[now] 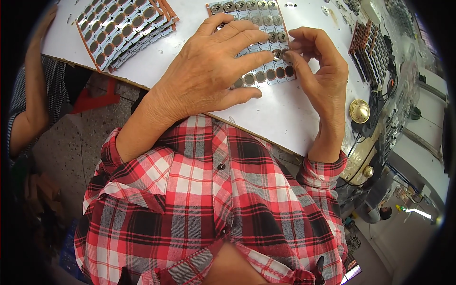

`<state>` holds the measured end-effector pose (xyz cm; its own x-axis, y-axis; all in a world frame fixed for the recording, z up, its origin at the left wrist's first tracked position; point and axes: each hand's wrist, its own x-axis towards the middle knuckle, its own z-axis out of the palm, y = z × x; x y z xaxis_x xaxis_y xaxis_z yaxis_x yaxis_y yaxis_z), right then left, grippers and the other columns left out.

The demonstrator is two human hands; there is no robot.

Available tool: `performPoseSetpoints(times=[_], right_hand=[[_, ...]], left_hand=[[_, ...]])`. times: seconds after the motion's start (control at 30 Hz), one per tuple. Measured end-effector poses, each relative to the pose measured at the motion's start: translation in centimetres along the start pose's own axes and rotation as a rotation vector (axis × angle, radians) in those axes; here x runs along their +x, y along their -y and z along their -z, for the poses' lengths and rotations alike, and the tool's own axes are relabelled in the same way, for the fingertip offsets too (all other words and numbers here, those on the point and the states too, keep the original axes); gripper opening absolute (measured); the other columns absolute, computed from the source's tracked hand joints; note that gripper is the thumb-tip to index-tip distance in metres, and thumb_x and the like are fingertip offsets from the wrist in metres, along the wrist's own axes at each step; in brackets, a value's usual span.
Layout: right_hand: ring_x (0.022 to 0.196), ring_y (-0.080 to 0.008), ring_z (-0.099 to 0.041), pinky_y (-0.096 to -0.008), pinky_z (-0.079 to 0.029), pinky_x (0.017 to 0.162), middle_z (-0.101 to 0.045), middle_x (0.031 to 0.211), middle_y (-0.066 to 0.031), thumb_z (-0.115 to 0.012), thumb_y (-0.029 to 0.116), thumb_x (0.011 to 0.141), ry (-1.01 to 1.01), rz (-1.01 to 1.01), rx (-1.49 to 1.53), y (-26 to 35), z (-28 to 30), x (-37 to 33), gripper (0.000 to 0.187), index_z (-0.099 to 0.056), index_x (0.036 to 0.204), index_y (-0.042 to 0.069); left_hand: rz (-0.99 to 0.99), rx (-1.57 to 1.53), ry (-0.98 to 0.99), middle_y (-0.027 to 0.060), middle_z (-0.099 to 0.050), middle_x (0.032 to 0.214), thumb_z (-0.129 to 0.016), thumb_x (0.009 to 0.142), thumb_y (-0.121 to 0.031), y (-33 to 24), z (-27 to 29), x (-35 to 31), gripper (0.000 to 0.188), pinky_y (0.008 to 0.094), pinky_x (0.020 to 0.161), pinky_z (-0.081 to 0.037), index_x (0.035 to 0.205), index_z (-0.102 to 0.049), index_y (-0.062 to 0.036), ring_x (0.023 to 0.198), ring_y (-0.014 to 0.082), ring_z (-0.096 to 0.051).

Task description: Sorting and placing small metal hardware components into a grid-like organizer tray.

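Note:
A light-blue circuit board panel (262, 47) with rows of round metal discs lies flat on the white table before me. My left hand (204, 71) rests across its left part, fingers spread and stretched out, covering several discs. At the panel's right edge my right hand (325, 71) is closed in a pinch, thumb and forefinger on a small round metal disc (286, 55) in the second row from the near side. Whether that disc is seated on the board or lifted cannot be told. The nearest row of discs (270, 74) looks darker than the far row of shinier discs (240, 5).
A stack of similar panels (118, 31) sits at the far left, another stack (370, 54) at the right. Beside the right stack are dark cables (390, 83) and a brass-coloured dome (359, 111). Small loose parts (327, 10) lie at the back. Another person's arm (35, 90) is at the left.

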<state>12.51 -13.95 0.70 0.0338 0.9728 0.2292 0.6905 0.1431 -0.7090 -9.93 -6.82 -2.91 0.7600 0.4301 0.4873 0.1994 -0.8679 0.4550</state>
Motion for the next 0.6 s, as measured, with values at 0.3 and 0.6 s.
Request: performPoseSetpoints(times=[0.3,0.6], right_hand=[[0.085,-0.0085,-0.065,-0.0238,-0.053,0.078,-0.073,0.095,-0.0032,-0.071,-0.005,0.089,-0.080,-0.155,0.077,-0.60,-0.77,-0.95,0.031,-0.069,0.119,0.000],[0.082,-0.0089,-0.067,-0.0224,-0.053,0.076,-0.075,0.093,-0.0044,-0.071,-0.008,0.085,-0.106,-0.171,0.138,-0.69,-0.88,-0.95,0.032,-0.072,0.115,0.002]], left_hand=[[0.008,0.008,0.008,0.0090,-0.064,0.136,-0.090,0.064,-0.031,-0.15,-0.05,0.21,0.065,0.0494,0.111,-0.042,0.124,-0.071,-0.0139,0.129,0.0306,-0.057],[0.019,0.003,0.036,0.0096,-0.063,0.137,-0.089,0.067,-0.030,-0.18,-0.21,0.12,0.061,0.0525,0.115,-0.039,0.123,-0.071,-0.0121,0.132,0.0308,-0.054]])
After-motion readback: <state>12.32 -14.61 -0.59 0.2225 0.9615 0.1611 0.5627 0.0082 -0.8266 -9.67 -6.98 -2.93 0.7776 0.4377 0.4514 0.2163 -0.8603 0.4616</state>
